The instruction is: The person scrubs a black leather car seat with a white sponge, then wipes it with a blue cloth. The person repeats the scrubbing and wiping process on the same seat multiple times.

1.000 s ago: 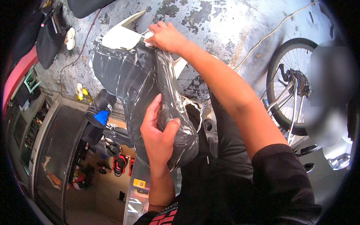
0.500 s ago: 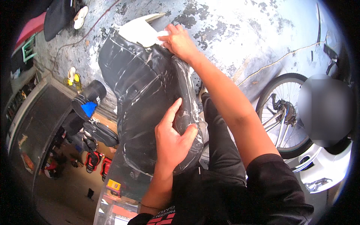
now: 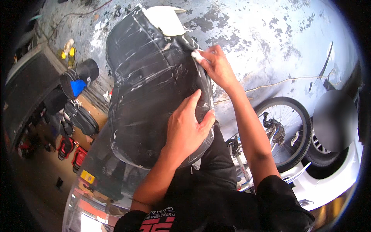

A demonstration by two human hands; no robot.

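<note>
A large black padded seat (image 3: 143,92) lies before me, its dark cover streaked with white residue. A cream-coloured panel (image 3: 166,19) sticks out from its far end. My right hand (image 3: 218,65) pinches a small white wad (image 3: 198,56) against the seat's upper right edge; the fingers are slightly blurred. Lower down, my left hand (image 3: 187,125) rests on the raised right side of the seat, thumb and index finger stretched apart. Its other fingers are mostly hidden.
A bicycle (image 3: 284,129) lies to the right beside a white car part (image 3: 328,181). At left stand a black bucket (image 3: 67,85) with a blue cloth (image 3: 78,87) and a black bag (image 3: 82,118). A yellow box (image 3: 87,176) sits at lower left.
My right hand has moved with the white wad from near the cream panel, nearer along the right edge. My left hand keeps its place on the seat; the whole view has shifted.
</note>
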